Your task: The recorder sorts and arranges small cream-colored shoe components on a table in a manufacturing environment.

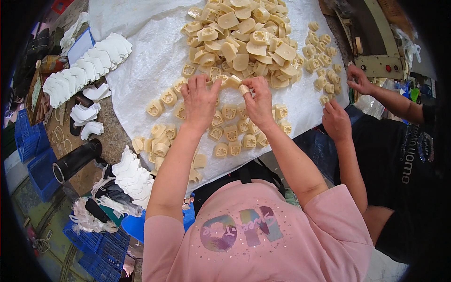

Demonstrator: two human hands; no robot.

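Many cream-coloured plastic shoe heels lie in front of me, in a tall heap of heels (239, 40) with smaller groups nearer. My left hand (199, 101) is over the near side of the heap, its thumb and fingers curled around a heel (231, 82). The other end of that piece meets the fingertips of my right hand (258, 101), which has a beige band around one finger. The fingertips partly hide it. Below my hands, several heels (230, 132) stand in rows with their hollow, ribbed side up.
A white sheet (141, 56) covers the table. Loose heels (159, 141) lie at the near left. Fanned white curved pieces (89, 68), a black tube (77, 160) and blue crates (44, 174) are at left. A co-worker's hands (336, 120) are at right beside more heels (324, 58).
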